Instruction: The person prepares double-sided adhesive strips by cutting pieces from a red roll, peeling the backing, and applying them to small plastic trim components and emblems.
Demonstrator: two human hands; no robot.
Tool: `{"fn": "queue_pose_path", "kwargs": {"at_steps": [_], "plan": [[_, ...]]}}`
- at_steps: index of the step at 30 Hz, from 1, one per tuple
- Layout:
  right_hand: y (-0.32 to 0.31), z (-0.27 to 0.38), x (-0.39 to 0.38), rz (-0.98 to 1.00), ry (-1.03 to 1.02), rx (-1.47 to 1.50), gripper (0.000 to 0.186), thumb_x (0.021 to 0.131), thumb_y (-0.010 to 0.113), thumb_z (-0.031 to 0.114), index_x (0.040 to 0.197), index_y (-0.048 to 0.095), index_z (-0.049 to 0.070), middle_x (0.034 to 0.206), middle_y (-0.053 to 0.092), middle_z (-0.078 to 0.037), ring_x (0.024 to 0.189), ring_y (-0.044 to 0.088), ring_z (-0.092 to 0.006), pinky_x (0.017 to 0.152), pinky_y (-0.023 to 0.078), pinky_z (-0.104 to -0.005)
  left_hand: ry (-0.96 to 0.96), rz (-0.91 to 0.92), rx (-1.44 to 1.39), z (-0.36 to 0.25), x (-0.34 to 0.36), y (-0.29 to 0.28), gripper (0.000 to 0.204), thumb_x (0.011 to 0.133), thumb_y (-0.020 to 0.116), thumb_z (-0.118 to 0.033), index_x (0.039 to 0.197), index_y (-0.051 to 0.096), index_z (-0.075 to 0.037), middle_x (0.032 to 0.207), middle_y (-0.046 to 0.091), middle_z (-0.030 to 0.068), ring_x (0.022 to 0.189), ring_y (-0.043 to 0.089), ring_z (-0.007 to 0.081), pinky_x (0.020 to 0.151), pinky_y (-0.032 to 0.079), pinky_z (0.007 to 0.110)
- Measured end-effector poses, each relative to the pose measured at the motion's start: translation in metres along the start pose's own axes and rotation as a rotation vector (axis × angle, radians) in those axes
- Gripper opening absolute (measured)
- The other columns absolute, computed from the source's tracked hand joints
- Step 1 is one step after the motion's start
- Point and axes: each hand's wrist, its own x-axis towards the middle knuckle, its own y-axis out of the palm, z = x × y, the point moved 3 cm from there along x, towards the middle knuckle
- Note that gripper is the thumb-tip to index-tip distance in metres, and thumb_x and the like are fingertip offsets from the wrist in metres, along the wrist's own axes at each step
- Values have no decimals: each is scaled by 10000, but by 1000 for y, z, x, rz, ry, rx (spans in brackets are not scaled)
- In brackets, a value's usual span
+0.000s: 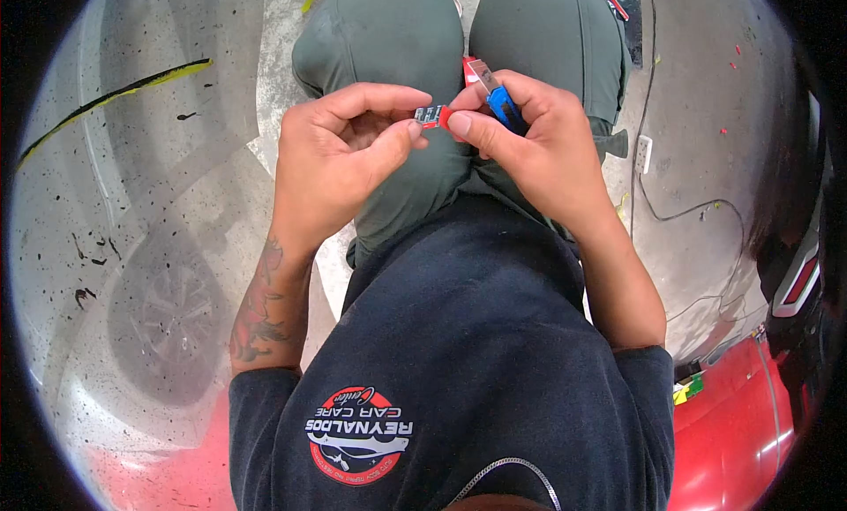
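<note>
Above my knees, my left hand [340,149] pinches a small flat silver-and-black piece [428,116] between thumb and fingers. Red film [446,118] shows at that piece's right end, where the thumb and a fingertip of my right hand [543,145] grip it. The same right hand also keeps hold of a blue utility knife [505,109], its metal blade end pointing up and away from me. Another bit of red [468,67] shows behind the blade. My fingers cover part of the small piece, so its full shape is hidden.
A black-and-yellow strip [115,98] crosses the spotted grey surface at left. To my right, a white outlet box [644,154] and dark cables [679,215] lie on the floor, with small red scraps nearby. Glossy red car bodywork [728,423] curves in at lower right.
</note>
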Motion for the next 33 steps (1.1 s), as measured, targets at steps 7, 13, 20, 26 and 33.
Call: {"fn": "queue_pose_path", "kwargs": {"at_steps": [7, 13, 20, 26, 33], "plan": [[0, 0, 0, 5, 6, 17, 177, 826, 718, 200, 872, 691, 32, 636, 598, -51, 582, 526, -99, 563, 445, -287, -4, 7, 5, -1, -1, 1, 222, 877, 638, 10, 1092, 649, 67, 959, 694, 116, 831, 692, 167, 756, 557, 266], [0, -1, 0, 25, 12, 24, 166, 846, 714, 181, 882, 678, 23, 666, 587, -10, 604, 512, -71, 569, 421, -244, -9, 4, 8, 0, -1, 3, 217, 878, 640, 6, 1086, 650, 64, 954, 695, 119, 833, 696, 170, 761, 560, 269], [-1, 2, -1, 47, 18, 17, 147, 864, 717, 159, 885, 665, 23, 699, 560, 44, 637, 479, -33, 577, 379, -199, -11, 5, -1, -1, -2, 4, 213, 877, 639, 10, 1084, 653, 62, 953, 697, 118, 836, 695, 169, 768, 558, 270], [-3, 4, 0, 7, -19, -26, 198, 822, 706, 210, 857, 682, 17, 633, 608, -62, 573, 535, -111, 558, 446, -288, -21, 9, 11, -1, -2, 5, 211, 877, 641, 7, 1081, 657, 58, 946, 700, 117, 843, 693, 164, 777, 555, 271], [-1, 6, 1, 3, -24, -46, 202, 815, 700, 211, 857, 681, 14, 636, 610, -69, 570, 540, -119, 560, 453, -292, -16, 10, -35, 2, -2, 6, 199, 883, 640, -3, 1072, 653, 59, 949, 702, 122, 859, 693, 164, 783, 554, 272]]}}
